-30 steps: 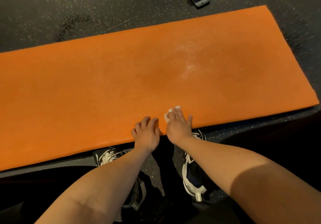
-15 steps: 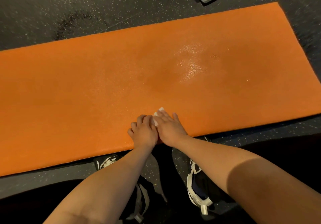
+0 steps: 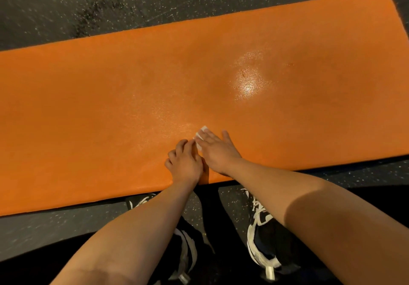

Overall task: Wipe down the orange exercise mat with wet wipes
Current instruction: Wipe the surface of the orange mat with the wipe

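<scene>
The orange exercise mat (image 3: 110,107) lies flat on a dark rubber floor (image 3: 66,8) with pale speckles. The mat is a long rectangle with a fine grainy surface, and a wet patch (image 3: 247,83) on it shines. Near the mat's close edge the right hand (image 3: 215,149) presses a small white wipe (image 3: 200,135) with flat, straight fingers. The left hand (image 3: 184,162) rests on the mat just beside it with bent fingers; I cannot tell if it pinches the wipe. Black shoes (image 3: 261,236) with white stripes stand below the edge.
</scene>
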The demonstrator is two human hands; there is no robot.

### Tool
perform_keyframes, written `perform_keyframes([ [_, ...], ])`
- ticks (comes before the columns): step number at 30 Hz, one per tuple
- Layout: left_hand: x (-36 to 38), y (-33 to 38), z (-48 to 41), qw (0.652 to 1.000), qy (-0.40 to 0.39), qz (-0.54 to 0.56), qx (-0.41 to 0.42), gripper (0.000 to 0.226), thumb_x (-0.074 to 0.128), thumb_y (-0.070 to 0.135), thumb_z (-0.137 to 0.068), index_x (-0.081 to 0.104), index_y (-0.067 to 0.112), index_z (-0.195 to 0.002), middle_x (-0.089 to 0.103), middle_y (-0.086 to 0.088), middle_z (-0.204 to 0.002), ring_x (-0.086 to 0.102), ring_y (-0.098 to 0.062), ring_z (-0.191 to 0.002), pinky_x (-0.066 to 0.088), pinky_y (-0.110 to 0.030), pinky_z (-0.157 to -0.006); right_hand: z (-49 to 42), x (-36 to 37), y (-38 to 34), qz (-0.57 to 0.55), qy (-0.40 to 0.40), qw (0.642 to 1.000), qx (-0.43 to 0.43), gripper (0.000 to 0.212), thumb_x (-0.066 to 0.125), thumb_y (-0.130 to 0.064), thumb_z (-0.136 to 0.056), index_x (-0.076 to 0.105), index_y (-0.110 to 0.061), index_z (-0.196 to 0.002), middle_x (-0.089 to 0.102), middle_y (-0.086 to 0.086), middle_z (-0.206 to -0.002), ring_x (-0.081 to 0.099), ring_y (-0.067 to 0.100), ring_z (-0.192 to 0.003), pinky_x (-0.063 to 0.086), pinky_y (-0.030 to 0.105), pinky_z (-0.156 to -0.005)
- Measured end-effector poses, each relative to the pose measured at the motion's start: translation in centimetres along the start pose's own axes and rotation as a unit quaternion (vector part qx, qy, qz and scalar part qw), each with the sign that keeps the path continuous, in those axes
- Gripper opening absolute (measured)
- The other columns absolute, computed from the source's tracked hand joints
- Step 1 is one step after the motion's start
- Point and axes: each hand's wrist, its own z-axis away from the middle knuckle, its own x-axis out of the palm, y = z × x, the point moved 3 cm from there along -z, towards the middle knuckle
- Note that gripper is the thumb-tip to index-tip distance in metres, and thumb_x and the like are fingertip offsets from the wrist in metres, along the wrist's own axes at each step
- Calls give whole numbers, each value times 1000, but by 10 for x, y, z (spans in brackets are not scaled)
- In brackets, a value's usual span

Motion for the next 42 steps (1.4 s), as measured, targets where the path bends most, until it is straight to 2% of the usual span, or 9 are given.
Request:
perform_keyframes([
  [4,0,3,2,1000,4,-1,2,54,51,25,-94,42,35,-146,32,7,-156,33,-28,-129,23,-43,-105,-2,-12,23,-43,84,985,146,62,36,-19,-103,16,-21,-161,2,1,-170,-6,18,-156,-2,50,-125],
  [8,-2,2,1,999,16,26,-19,55,47,21,-96,39,33,-148,34,9,-157,36,-26,-126,24,-41,-104,-7,2,-3,-28,61,997,28,57,37,-20,-104,26,-18,-159,17,4,-168,4,20,-156,0,47,-126],
  [11,-2,2,2,999,23,33,-20,53,46,23,-98,38,32,-150,33,7,-158,36,-25,-127,22,-39,-104,-6,6,-3,-2,33,999,-42,55,34,-23,-106,23,-25,-160,14,-5,-169,0,14,-156,-4,48,-125],
  [17,5,3,13,999,-14,-32,27,52,46,35,-100,35,37,-151,20,3,-164,21,-29,-140,14,-45,-113,5,-14,37,-8,73,984,160,65,33,-15,-102,10,-22,-163,-3,-3,-170,-9,15,-156,-7,51,-124],
  [24,5,2,23,998,-40,-13,54,52,45,39,-101,35,33,-152,16,3,-166,12,-30,-145,8,-44,-116,24,8,0,3,14,1000,10,61,36,-25,-105,15,-29,-162,5,-7,-170,-4,11,-156,-5,48,-124],
  [31,1,6,31,995,-61,-40,70,50,43,37,-102,36,33,-151,17,0,-166,8,-32,-149,7,-46,-120,49,-15,40,-8,54,985,167,60,29,-18,-105,13,-24,-162,1,-5,-170,-6,14,-156,-3,52,-125],
  [38,1,7,41,993,-89,-29,77,50,43,34,-102,34,33,-152,12,-1,-167,1,-31,-153,5,-47,-122,72,0,3,-13,-3,1000,5,52,28,-24,-109,23,-26,-161,12,-6,-169,1,13,-156,-3,49,-125],
  [40,0,6,45,993,-86,-30,79,49,44,34,-102,37,34,-150,11,-1,-167,3,-30,-152,6,-46,-122,75,-6,18,-3,-1,1000,15,52,28,-24,-109,23,-28,-161,11,-8,-169,0,11,-156,-4,51,-125],
  [42,-1,6,46,992,-92,-33,74,47,44,36,-102,38,35,-149,12,-1,-166,6,-32,-150,8,-46,-121,76,-12,38,-1,32,994,104,54,29,-23,-107,21,-29,-161,7,-8,-170,-1,12,-156,-2,52,-125],
])
